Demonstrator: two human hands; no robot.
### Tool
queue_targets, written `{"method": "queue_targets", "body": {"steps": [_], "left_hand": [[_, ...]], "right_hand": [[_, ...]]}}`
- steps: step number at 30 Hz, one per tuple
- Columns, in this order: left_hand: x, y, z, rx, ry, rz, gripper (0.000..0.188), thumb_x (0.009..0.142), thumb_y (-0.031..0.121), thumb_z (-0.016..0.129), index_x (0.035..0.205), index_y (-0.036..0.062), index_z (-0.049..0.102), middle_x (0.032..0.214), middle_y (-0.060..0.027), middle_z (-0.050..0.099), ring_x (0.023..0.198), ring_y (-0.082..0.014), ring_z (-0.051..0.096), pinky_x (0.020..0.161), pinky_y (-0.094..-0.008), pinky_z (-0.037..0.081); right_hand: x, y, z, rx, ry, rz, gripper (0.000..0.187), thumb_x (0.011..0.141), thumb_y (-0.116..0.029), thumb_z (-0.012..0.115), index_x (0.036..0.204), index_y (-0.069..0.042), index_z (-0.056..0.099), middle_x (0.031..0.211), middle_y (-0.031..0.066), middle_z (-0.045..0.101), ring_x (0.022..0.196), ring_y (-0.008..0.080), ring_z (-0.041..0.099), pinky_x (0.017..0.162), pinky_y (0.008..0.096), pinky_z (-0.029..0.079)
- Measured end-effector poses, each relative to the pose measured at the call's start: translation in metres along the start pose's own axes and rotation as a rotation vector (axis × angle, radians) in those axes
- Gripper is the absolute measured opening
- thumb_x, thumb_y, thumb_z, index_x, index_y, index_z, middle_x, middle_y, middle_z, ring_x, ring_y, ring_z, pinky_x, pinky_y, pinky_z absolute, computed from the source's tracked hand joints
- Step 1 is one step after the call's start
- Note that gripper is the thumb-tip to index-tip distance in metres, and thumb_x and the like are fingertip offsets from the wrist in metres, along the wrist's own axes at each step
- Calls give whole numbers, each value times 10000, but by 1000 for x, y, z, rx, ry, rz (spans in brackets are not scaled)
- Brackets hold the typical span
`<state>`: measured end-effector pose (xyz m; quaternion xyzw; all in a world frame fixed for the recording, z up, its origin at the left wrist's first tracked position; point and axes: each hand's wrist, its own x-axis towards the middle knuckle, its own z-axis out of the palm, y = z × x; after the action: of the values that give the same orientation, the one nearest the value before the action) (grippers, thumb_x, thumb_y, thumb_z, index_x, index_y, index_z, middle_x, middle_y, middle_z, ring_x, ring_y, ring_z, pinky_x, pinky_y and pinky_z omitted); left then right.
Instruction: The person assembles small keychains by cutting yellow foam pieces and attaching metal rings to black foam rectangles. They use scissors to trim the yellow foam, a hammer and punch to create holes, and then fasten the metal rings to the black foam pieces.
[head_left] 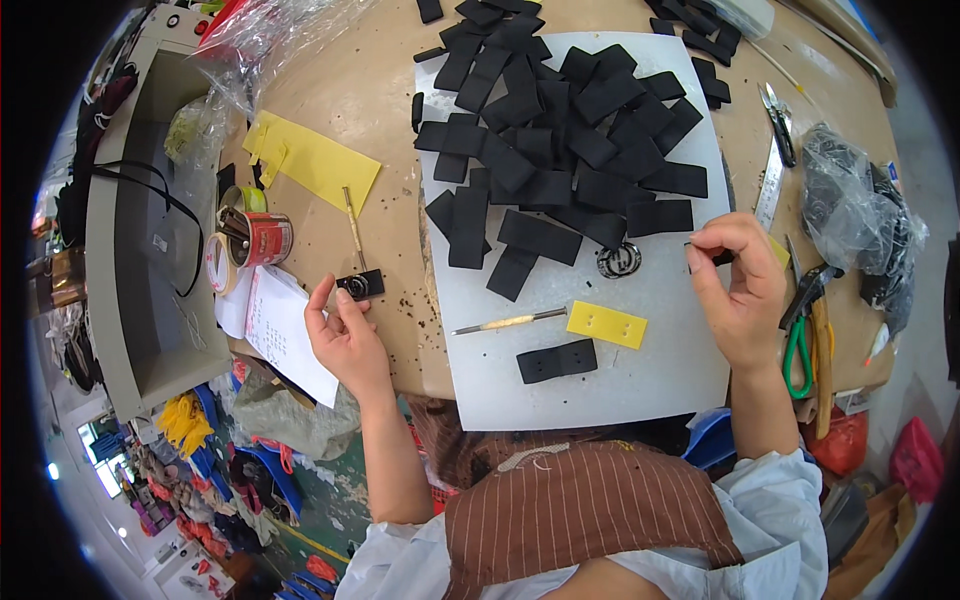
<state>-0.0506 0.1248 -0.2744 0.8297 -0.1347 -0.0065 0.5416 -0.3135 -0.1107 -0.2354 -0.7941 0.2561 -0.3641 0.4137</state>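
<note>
My left hand [347,340] is beside a small black block [374,282] with a dark ring on it. Its fingers are apart and slightly curled; I cannot tell whether the fingertips touch the ring. Over the right edge of the white board [470,390], my right hand [742,285] pinches thumb and forefinger together near something small and dark, too small to name. Between the hands lie a black strap piece [556,361] with small holes, a yellow template [607,325] with holes, and a brass-handled tool [510,321]. Several black rings [618,261] rest together by the heap of black strap pieces [560,130].
At left are a second brass-handled tool [354,230], a yellow sheet [320,165], a red tin [268,238], a tape roll [218,263] and a notebook [290,320]. Right of the board lie pliers [778,125], a metal ruler [770,190], green-handled scissors [797,360] and a plastic bag [850,200].
</note>
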Motion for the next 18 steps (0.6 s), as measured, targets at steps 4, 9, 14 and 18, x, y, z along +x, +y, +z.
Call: {"method": "queue_targets", "body": {"steps": [4, 9, 14, 18], "left_hand": [[0, 1, -1, -45, 3, 30, 264, 974, 143, 543, 1201, 8, 534, 876, -28, 628, 694, -39, 584, 520, -167, 398], [-5, 5, -10, -95, 2, 77, 272, 968, 111, 543, 1215, -1, 526, 980, -58, 624, 726, -56, 589, 567, -177, 423], [-34, 43, -7, -206, -102, 209, 295, 930, 8, 549, 1222, -21, 518, 1099, -86, 621, 808, -88, 607, 696, -211, 490], [-73, 80, 2, -301, -607, 177, 404, 861, -79, 595, 1251, -17, 509, 1170, -120, 601, 928, -141, 643, 798, -262, 532]], "right_hand": [[3, -9, 1, -65, -91, -45, 285, 747, 66, 672, 1016, -21, 637, 923, 81, 645, 747, 176, 594, 678, 270, 486], [11, -17, 11, -235, -223, -143, 356, 737, 23, 708, 1080, -46, 644, 923, 56, 694, 800, 219, 612, 704, 303, 501], [8, -19, 14, -215, -223, -180, 363, 733, 27, 713, 1081, -47, 645, 868, 57, 697, 806, 228, 633, 707, 316, 508], [1, -37, 14, -131, -248, -290, 370, 729, 30, 723, 1083, -38, 642, 885, 80, 700, 786, 239, 667, 689, 322, 524]]}}
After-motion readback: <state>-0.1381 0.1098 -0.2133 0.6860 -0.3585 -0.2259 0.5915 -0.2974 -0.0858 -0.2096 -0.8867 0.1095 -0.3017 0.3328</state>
